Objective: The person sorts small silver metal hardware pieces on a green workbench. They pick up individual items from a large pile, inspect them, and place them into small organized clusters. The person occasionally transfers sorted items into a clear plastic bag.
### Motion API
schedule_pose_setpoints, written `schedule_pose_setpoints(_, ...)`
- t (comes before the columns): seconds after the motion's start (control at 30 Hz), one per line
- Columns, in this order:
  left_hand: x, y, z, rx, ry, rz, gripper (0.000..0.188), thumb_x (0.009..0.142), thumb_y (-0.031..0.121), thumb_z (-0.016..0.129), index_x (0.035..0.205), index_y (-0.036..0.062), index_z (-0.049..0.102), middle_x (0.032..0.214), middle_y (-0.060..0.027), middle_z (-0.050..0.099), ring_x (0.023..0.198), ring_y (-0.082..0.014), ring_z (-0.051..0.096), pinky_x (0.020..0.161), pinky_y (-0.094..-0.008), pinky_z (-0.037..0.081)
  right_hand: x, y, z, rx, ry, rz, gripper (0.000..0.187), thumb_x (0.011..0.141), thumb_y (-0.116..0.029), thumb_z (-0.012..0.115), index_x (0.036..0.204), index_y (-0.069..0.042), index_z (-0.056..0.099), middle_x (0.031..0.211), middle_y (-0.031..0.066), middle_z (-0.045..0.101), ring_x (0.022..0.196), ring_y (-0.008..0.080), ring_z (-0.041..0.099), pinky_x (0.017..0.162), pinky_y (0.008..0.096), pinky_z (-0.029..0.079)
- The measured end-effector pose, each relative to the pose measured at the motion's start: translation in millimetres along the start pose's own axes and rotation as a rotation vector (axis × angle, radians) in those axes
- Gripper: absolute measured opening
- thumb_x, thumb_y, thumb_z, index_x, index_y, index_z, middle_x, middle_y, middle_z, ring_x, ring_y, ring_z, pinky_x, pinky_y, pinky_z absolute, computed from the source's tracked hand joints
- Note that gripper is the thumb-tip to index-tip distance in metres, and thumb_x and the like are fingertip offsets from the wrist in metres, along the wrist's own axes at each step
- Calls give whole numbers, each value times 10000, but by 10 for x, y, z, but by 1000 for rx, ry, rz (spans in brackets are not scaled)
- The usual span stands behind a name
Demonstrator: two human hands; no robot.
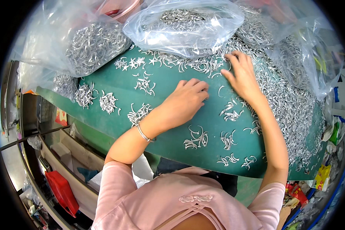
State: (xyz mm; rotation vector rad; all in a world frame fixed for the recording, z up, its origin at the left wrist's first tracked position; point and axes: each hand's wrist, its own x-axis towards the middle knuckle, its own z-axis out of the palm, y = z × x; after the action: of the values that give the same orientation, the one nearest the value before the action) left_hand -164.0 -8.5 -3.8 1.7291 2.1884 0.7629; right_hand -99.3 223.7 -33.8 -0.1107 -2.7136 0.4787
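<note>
Small curved silver metal pieces (pixel 291 119) lie heaped along the right and far side of a green tabletop (pixel 168 153). My right hand (pixel 243 76) reaches to the near edge of the far heap, thumb and fingers apart, fingertips at the loose pieces. Over the middle of the table is my left hand (pixel 186 101), its fingers curled in; whatever they hold, if anything, is hidden. A single curved piece (pixel 220 91) rests between the two hands. Small sorted clusters surround them, such as one cluster (pixel 196 137) nearer me and another (pixel 231 111) below my right hand.
Clear plastic bags filled with metal pieces stand at the far left (pixel 96 48), far middle (pixel 184 28) and far right (pixel 295 63). Star-shaped pieces (pixel 133 63) lie left of centre. A red plastic container (pixel 62 193) sits low at left, below the table's edge.
</note>
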Motion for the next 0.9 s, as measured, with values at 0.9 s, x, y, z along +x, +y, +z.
schedule_pose_setpoints(0.9,-47,-65,7,153,3,-69,216,816,30,695,1007,58,598,1083,-63,536,1016,-258,521,857,-378,400,-432,20,-574,-128,-180,-97,183,807,-75,715,975,-37,653,1153,98,620,1121,289,564,993,422,406)
